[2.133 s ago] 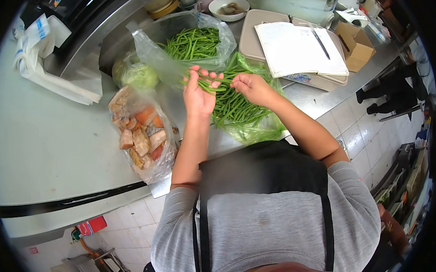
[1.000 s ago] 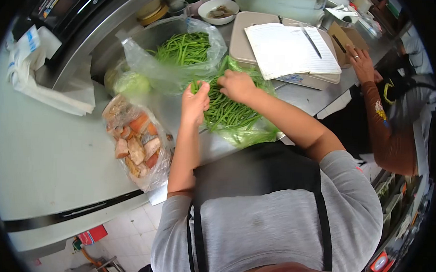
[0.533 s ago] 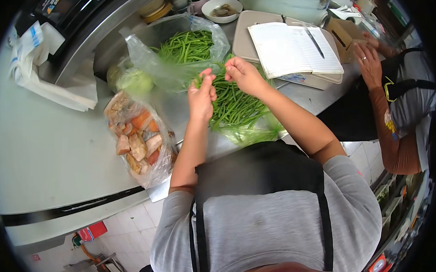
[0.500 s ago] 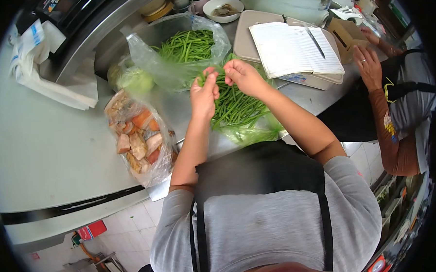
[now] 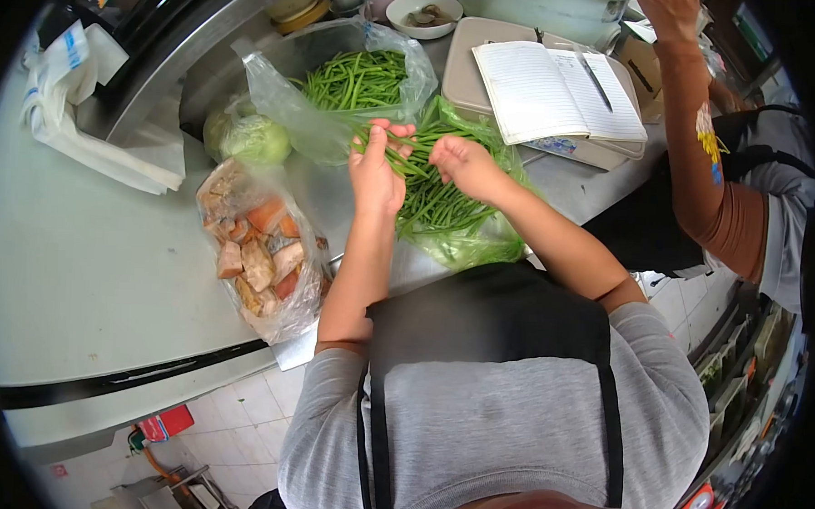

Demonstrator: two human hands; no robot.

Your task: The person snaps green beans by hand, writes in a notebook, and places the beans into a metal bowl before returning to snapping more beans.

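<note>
My left hand is closed around a few green beans, thumb up, above the counter. Close on its right, my right hand has its fingertips pinched together at the end of a bean that stretches between the hands. Beneath both hands lies an open green plastic bag holding a heap of long green beans. Just beyond them, a clear plastic bag contains cut green bean pieces.
Left of my hands are a bagged cabbage and a clear bag of orange and pale chunks. An open notebook with a pen rests on a lidded container. A white bowl stands behind. A co-worker's arm reaches in at right.
My hands have moved slightly apart, the right one shifting right, and more bean length shows between them. The co-worker's arm has risen from the cardboard box toward the top edge.
</note>
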